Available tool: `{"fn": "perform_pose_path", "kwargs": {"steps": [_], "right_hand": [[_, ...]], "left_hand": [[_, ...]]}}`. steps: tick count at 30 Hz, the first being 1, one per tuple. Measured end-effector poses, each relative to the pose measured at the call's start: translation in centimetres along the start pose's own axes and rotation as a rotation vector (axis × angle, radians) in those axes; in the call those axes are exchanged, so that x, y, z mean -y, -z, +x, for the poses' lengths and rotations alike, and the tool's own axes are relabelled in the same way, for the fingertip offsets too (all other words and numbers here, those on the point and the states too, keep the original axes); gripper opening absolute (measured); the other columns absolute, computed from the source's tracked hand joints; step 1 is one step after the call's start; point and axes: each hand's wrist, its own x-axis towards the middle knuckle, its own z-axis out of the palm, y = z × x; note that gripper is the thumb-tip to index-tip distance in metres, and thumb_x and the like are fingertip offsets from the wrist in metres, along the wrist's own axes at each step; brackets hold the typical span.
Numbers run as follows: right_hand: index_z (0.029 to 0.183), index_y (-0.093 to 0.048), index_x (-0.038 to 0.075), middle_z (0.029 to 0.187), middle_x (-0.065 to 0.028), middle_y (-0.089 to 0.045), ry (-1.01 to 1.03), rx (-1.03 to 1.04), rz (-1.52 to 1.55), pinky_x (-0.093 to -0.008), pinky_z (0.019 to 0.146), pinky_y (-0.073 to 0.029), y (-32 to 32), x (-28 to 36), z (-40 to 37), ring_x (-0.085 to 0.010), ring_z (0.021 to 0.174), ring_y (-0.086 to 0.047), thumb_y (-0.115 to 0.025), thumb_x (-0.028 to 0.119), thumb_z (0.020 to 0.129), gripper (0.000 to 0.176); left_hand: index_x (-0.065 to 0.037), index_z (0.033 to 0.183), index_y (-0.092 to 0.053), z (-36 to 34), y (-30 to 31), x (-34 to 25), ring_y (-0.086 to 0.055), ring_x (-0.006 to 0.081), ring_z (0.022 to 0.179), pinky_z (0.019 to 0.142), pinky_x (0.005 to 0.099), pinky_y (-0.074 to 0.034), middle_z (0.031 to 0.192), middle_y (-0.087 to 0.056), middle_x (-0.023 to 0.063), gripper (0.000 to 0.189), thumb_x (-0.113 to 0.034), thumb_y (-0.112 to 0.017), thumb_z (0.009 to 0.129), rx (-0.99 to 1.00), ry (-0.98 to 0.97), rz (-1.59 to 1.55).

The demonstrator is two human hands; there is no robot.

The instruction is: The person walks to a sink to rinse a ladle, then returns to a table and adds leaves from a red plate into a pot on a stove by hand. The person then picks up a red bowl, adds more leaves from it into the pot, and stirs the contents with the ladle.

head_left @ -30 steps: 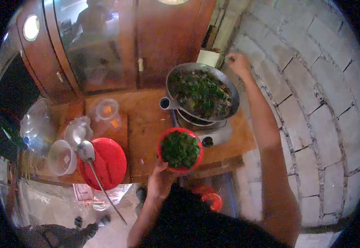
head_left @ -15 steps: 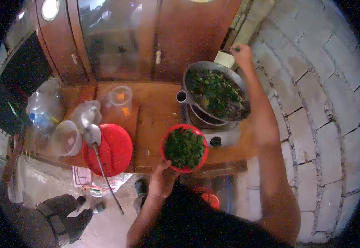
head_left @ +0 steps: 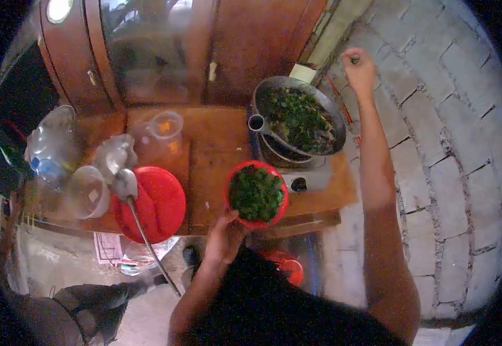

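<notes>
My left hand (head_left: 226,235) grips the near-left rim of a red bowl (head_left: 286,199) heaped with chopped leafy greens (head_left: 255,194). Up at the right, beyond the pan and in front of the wall, my right hand (head_left: 359,69) is closed, with a bit of dark green showing between its fingers. A wide metal wok (head_left: 340,124) stands on the stove (head_left: 314,180), holding food topped with scattered greens (head_left: 300,118). Its hollow handle (head_left: 256,123) points left. The bowl sits in front of the wok, slightly lower.
Left on the wooden table (head_left: 219,155) are a red lid-like disc (head_left: 167,205) with a long-handled ladle (head_left: 138,222) across it, a translucent tub (head_left: 87,193), plastic bags (head_left: 115,155) and a clear container (head_left: 166,124). A block wall (head_left: 435,173) borders the right; another person (head_left: 83,308) is at lower left.
My right hand has moved up and right, away from the wok toward the wall. My left hand keeps hold of the bowl. The view has shifted a little.
</notes>
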Motion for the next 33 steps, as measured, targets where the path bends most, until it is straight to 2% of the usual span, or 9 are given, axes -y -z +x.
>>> {"fn": "perform_pose_path", "kwargs": {"steps": [3, 6, 8, 10, 13, 17, 22, 26, 33], "right_hand": [[0.089, -0.063, 0.008, 0.078, -0.0069, -0.066, -0.331, -0.022, -0.124, -0.0318, 0.070, -0.048, -1.6, -2.4, -2.1, -0.0193, 0.075, -0.061, -0.069, 0.016, 0.071, 0.020], [0.092, -0.063, 0.005, 0.079, -0.0077, -0.066, 0.240, 0.711, -0.341, -0.0308, 0.067, -0.049, -8.5, -7.5, -6.9, -0.0164, 0.073, -0.061, -0.066, 0.011, 0.072, 0.021], [0.094, -0.063, 0.002, 0.080, -0.0082, -0.066, 0.400, 0.738, -0.382, -0.0301, 0.065, -0.050, -7.7, -6.7, -6.9, -0.0145, 0.071, -0.060, -0.065, 0.008, 0.073, 0.022], [0.096, -0.063, 0.000, 0.081, -0.0062, -0.065, -0.137, 0.745, 0.051, -0.0278, 0.065, -0.050, -5.7, -4.4, -7.5, -0.0120, 0.072, -0.059, -0.060, 0.003, 0.077, 0.019], [0.097, -0.064, 0.000, 0.082, -0.0045, -0.064, -0.025, 0.677, 0.095, -0.0276, 0.064, -0.050, -1.5, 2.8, -9.5, -0.0121, 0.070, -0.058, -0.060, 0.003, 0.081, 0.016], [0.098, -0.065, 0.002, 0.088, -0.0090, -0.066, 0.070, 1.020, 0.309, -0.0294, 0.070, -0.050, 2.6, 13.7, -16.0, -0.0164, 0.081, -0.064, -0.066, 0.018, 0.082, 0.022], [0.104, -0.065, 0.007, 0.106, -0.0139, -0.063, 0.466, 0.686, 0.062, -0.0381, 0.083, -0.049, 1.8, 17.4, -21.1, -0.0269, 0.099, -0.061, -0.068, 0.010, 0.073, 0.031], [0.104, -0.066, 0.009, 0.110, -0.0150, -0.062, 0.331, 0.942, -0.021, -0.0370, 0.082, -0.050, 1.5, 15.8, -20.5, -0.0288, 0.095, -0.062, -0.066, 0.004, 0.069, 0.035], [0.100, -0.069, 0.011, 0.096, -0.0141, -0.067, -0.022, 0.683, 0.347, -0.0389, 0.084, -0.049, 4.8, 14.7, -17.6, -0.0303, 0.091, -0.064, -0.063, 0.006, 0.074, 0.028]], "left_hand": [[-0.006, 0.123, -0.047, 0.6, 1.4, -0.2, -0.051, 0.0279, 0.112, 0.095, 0.0473, -0.041, 0.123, -0.053, 0.0089, 0.047, -0.023, -0.060, 0.081, -0.010, 0.076, 0.034], [-0.006, 0.120, -0.049, 0.5, 0.6, -1.0, -0.053, 0.0276, 0.109, 0.092, 0.0469, -0.043, 0.120, -0.055, 0.0090, 0.044, -0.023, -0.060, 0.082, 0.062, 0.049, 0.012], [-0.005, 0.116, -0.051, 1.0, 0.6, -1.2, -0.054, 0.0272, 0.105, 0.090, 0.0457, -0.045, 0.115, -0.057, 0.0089, 0.039, -0.021, -0.059, 0.082, -0.008, 0.053, -0.004], [-0.004, 0.119, -0.049, 0.8, 0.2, -1.8, -0.054, 0.0241, 0.107, 0.092, 0.0418, -0.044, 0.117, -0.056, 0.0078, 0.040, -0.020, -0.058, 0.083, 0.036, 0.068, -0.019], [-0.003, 0.120, -0.048, 1.1, 0.0, -2.4, -0.054, 0.0208, 0.107, 0.093, 0.0382, -0.044, 0.118, -0.056, 0.0066, 0.041, -0.019, -0.057, 0.084, 0.065, 0.082, -0.032], [-0.003, 0.118, -0.050, 2.7, 1.0, -1.8, -0.055, 0.0198, 0.105, 0.091, 0.0375, -0.045, 0.116, -0.057, 0.0063, 0.037, -0.019, -0.057, 0.085, 0.058, 0.105, -0.053], [-0.004, 0.117, -0.051, 2.9, -0.2, -2.1, -0.054, 0.0201, 0.106, 0.090, 0.0379, -0.045, 0.115, -0.057, 0.0070, 0.036, -0.018, -0.057, 0.085, 0.101, 0.123, -0.032], [-0.004, 0.116, -0.052, 3.4, -0.5, -2.1, -0.054, 0.0203, 0.106, 0.091, 0.0397, -0.045, 0.115, -0.057, 0.0072, 0.034, -0.018, -0.057, 0.085, 0.116, 0.199, -0.044], [-0.004, 0.116, -0.052, 3.8, -1.9, -1.9, -0.054, 0.0198, 0.107, 0.092, 0.0399, -0.045, 0.114, -0.057, 0.0068, 0.035, -0.018, -0.058, 0.084, 0.046, 0.173, 0.001]]}}
